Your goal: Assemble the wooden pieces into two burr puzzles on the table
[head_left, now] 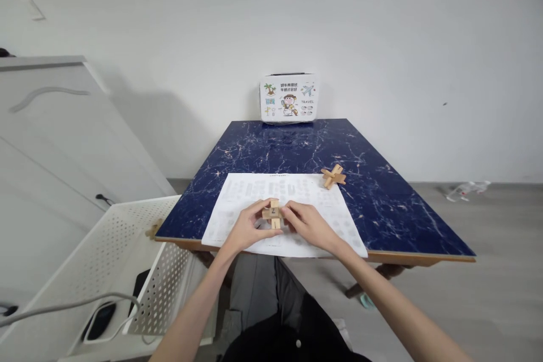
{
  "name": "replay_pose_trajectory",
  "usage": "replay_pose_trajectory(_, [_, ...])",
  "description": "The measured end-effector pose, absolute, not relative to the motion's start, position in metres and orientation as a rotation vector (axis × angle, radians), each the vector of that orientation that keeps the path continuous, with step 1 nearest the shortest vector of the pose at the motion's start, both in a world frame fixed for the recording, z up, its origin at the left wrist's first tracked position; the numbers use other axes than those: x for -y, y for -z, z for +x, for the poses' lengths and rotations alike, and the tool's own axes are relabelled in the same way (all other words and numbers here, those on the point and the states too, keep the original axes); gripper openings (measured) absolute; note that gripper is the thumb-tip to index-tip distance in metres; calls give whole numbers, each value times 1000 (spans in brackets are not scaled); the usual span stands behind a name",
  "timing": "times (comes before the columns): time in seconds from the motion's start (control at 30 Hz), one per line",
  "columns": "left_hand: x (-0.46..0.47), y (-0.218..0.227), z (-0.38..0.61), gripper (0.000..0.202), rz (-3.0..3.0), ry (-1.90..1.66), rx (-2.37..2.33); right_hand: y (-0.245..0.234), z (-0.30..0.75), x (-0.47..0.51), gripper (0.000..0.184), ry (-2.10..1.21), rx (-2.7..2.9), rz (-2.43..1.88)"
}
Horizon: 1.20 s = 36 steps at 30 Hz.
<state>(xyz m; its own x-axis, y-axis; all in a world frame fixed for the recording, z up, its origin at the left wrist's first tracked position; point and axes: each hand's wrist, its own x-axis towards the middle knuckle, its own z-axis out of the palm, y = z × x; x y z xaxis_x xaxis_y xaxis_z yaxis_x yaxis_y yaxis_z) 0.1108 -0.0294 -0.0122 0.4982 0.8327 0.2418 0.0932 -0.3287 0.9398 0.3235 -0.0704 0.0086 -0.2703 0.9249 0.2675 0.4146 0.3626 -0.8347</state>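
Observation:
Both hands are on a small wooden interlocking puzzle (274, 212), a cross of light wood blocks with dark marks on its faces. My left hand (249, 225) is closed around its left side, with fingers at the top and the thumb at the bottom. From the right, my right hand (309, 225) pinches the edge of the puzzle; its fingertips are partly hidden. Beneath the hands lies a white printed sheet (241, 195), its print too blurred to read. A second wooden puzzle (333, 176), also cross-shaped, rests at the sheet's upper right corner.
The dark blue marble-patterned table (292, 147) stands against a white wall. At its far edge is a white case (289, 99) with cartoon prints. A white perforated basket (159, 288) with a cable is on the left. Clear plastic (466, 189) lies on the floor at right.

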Motion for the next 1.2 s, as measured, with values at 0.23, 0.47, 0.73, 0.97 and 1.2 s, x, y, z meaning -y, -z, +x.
replay_pose_trajectory(0.23, [28, 9, 109, 72, 1914, -917, -813, 0, 316, 71, 60, -1159, 1615, -1185])
replay_pose_trajectory(0.47, [21, 15, 113, 83, 1802, -849, -851, 0, 356, 70, 60, -885, 1587, -1431])
replay_pose_trajectory(0.73, [16, 11, 120, 50, 1819, -802, -901, 2, 437, 72, 55, -339, 1466, -2113])
replay_pose_trajectory(0.97, [16, 7, 122, 43, 1828, -795, -900, 10, 453, 73, 60, -254, 1379, -2230])
replay_pose_trajectory(1.2, [4, -5, 75, 45, 1848, -909, -1154, 14, 435, 102, 50, -206, 1436, -1915])
